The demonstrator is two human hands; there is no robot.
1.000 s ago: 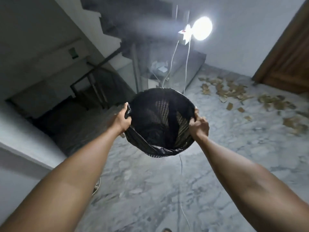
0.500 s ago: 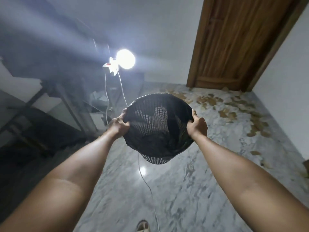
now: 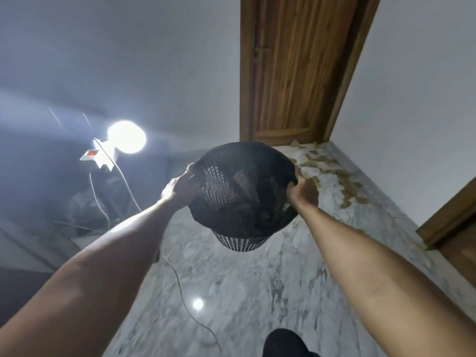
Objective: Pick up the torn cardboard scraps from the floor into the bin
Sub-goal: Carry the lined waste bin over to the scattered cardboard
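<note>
I hold a mesh bin lined with a black bag up in the air in front of me. My left hand grips its rim on the left side, and my right hand grips the rim on the right. Torn brown cardboard scraps lie scattered on the marble floor beyond the bin, from the foot of the wooden door along the right wall. The bin hides some of the nearer scraps.
A wooden door stands straight ahead, and another wooden frame juts from the right wall. A bright lamp with a white socket block and a cable trailing over the floor is at the left. My dark foot shows at the bottom.
My view has swung right, from the stairwell to the door and the scraps. Both hands kept hold of the bin, which now sits closer to the scraps.
</note>
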